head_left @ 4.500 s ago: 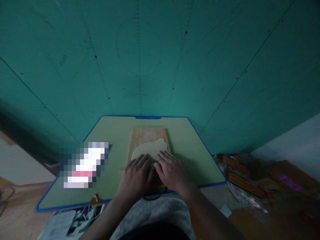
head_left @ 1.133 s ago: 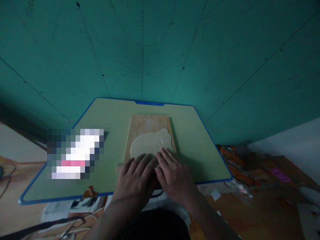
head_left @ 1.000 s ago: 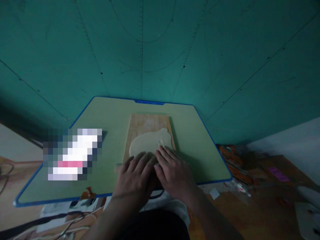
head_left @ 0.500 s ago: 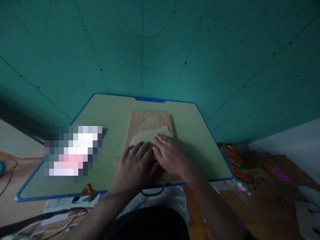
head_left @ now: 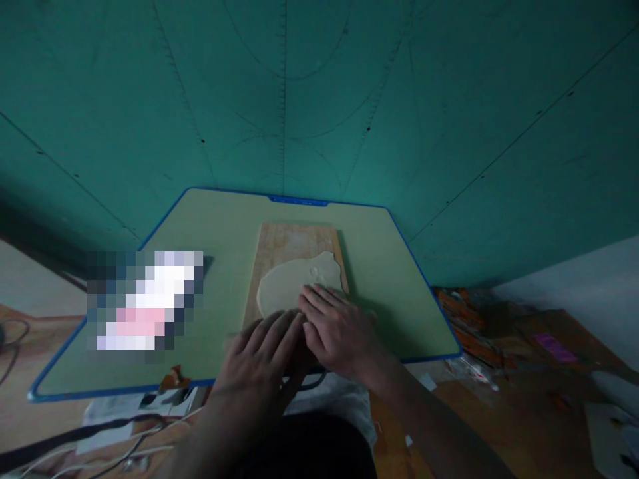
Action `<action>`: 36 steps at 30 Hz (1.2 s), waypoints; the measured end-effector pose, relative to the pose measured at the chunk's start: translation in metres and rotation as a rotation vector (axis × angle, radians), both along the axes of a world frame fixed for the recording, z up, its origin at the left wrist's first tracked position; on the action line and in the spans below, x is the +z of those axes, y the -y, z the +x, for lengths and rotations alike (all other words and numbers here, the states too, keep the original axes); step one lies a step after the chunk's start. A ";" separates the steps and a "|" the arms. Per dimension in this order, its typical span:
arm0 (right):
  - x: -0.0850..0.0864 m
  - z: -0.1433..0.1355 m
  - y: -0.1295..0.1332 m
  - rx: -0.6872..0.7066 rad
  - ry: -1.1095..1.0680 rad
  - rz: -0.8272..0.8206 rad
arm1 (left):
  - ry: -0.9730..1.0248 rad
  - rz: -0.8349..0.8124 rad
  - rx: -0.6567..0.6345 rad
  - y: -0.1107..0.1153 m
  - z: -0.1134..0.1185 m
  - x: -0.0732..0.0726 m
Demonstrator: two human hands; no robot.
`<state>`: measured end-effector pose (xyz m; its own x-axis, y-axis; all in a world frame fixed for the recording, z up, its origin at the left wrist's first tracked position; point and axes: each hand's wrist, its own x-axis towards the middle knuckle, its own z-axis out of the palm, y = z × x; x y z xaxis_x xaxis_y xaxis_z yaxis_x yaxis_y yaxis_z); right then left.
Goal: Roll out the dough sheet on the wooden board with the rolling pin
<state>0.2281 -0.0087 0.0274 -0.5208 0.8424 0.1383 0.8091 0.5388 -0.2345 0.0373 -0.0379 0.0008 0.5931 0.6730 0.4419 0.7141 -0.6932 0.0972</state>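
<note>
Left hand: the left hand (head_left: 259, 356) lies palm down with its fingers spread and flat, holding nothing that shows; its fingertips reach the near edge of the flat, pale, irregular sheet of dough (head_left: 294, 286).
Right hand: the right hand (head_left: 337, 329) lies flat beside the left one, fingers stretched out and close together, with the fingertips resting on the near right part of the dough. Whether anything lies under either palm cannot be told.
Dough: it lies spread thin on the long, light wooden board (head_left: 294, 243), covering the board's middle; its far edge is wavy, and a small dent shows near its right side.
Board: it stands lengthwise on the pale green table top with a blue rim (head_left: 219, 226), slightly right of centre.
Left of the board: a blurred white and pink patch (head_left: 144, 299) sits on the table top, well apart from the hands.
Behind: a teal panelled wall (head_left: 319, 100) with pencilled arcs and lines.
Floor to the right: scattered orange and brown litter (head_left: 479, 326).
</note>
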 end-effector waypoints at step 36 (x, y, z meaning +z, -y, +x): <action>0.009 -0.003 -0.015 0.119 0.008 -0.107 | 0.097 0.038 0.085 -0.005 0.011 0.000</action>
<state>0.2253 0.0064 0.0369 -0.6189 0.7841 0.0467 0.7428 0.6035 -0.2899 0.0479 -0.0327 0.0011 0.4879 0.7006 0.5206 0.7587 -0.6353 0.1440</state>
